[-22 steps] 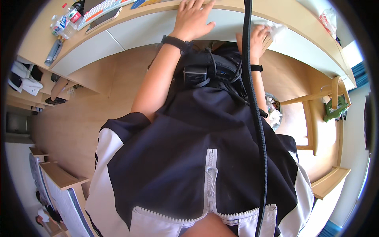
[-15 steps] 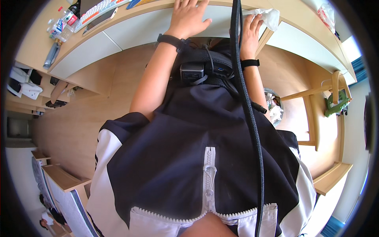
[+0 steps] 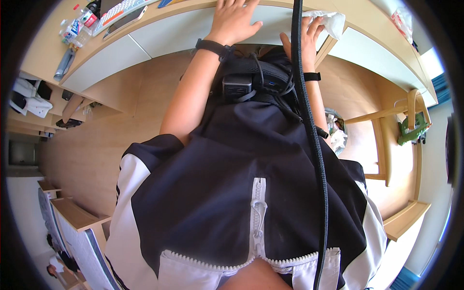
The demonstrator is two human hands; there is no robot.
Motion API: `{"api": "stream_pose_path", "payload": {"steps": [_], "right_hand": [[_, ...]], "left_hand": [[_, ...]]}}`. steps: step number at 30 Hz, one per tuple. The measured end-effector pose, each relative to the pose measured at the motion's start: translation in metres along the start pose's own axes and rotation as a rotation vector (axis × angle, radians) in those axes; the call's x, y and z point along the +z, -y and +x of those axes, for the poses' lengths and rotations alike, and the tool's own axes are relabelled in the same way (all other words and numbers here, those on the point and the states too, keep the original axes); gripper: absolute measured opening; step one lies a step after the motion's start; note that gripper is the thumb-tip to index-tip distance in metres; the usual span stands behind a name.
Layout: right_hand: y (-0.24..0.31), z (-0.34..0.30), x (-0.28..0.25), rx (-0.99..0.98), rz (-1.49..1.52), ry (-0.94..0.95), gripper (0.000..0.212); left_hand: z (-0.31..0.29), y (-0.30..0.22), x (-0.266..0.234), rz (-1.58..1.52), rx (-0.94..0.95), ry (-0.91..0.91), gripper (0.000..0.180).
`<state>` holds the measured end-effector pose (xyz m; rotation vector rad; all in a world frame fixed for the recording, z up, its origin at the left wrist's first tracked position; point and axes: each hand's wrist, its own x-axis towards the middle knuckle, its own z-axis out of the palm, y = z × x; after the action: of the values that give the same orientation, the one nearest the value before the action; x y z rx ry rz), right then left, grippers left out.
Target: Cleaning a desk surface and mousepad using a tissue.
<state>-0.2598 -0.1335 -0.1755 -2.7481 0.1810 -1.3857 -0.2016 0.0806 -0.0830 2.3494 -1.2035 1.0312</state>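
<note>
My left hand [image 3: 235, 21] lies with fingers stretched and thumb apart on the front edge of the wooden desk [image 3: 188, 13], holding nothing; its fingertips reach the upper rim of the picture. Farther right, my right hand [image 3: 307, 44] reaches up to the same edge. Its fingertips rest on a crumpled white tissue [image 3: 333, 23], which sticks out to their right. The right thumb stands away from the fingers, and a black braided cable [image 3: 302, 92] hides part of that hand. Both wrists wear black bands.
At the desk's left are a keyboard [image 3: 126, 12], a phone [image 3: 125, 23], plastic bottles [image 3: 87, 21] and a grey tube-like object [image 3: 65, 64]. A waste bin [image 3: 337, 130] stands below right, beside a wooden chair [image 3: 382, 140]. A clear plastic package [image 3: 403, 24] lies far right.
My right thumb now shows, spread to the left of the cable. The view and the cable have shifted slightly, and my left hand stays at the desk edge.
</note>
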Motion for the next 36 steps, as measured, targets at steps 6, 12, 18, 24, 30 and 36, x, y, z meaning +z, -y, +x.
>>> {"api": "stream_pose_path", "payload": {"steps": [6, 12, 18, 24, 30, 36], "right_hand": [[-0.008, 0.0, -0.007, 0.226, 0.21, -0.076, 0.101], [0.01, 0.007, -0.006, 0.01, -0.013, 0.017, 0.094], [0.003, 0.001, -0.009, 0.127, 0.232, -0.054, 0.1], [-0.007, 0.001, -0.009, 0.24, 0.235, -0.061, 0.1], [0.016, 0.009, -0.012, -0.028, 0.263, -0.122, 0.08], [-0.025, 0.002, -0.01, 0.203, 0.252, -0.131, 0.102]], "left_hand": [[0.001, 0.006, 0.011, 0.026, -0.001, -0.043, 0.066], [-0.003, 0.011, 0.008, 0.053, 0.07, -0.035, 0.068], [0.001, 0.005, -0.002, -0.007, 0.0, 0.014, 0.073], [-0.002, 0.012, 0.01, 0.075, 0.062, -0.013, 0.067], [-0.003, 0.01, 0.003, -0.053, 0.032, -0.053, 0.075], [0.0, 0.001, 0.005, 0.034, 0.008, -0.023, 0.049]]}}
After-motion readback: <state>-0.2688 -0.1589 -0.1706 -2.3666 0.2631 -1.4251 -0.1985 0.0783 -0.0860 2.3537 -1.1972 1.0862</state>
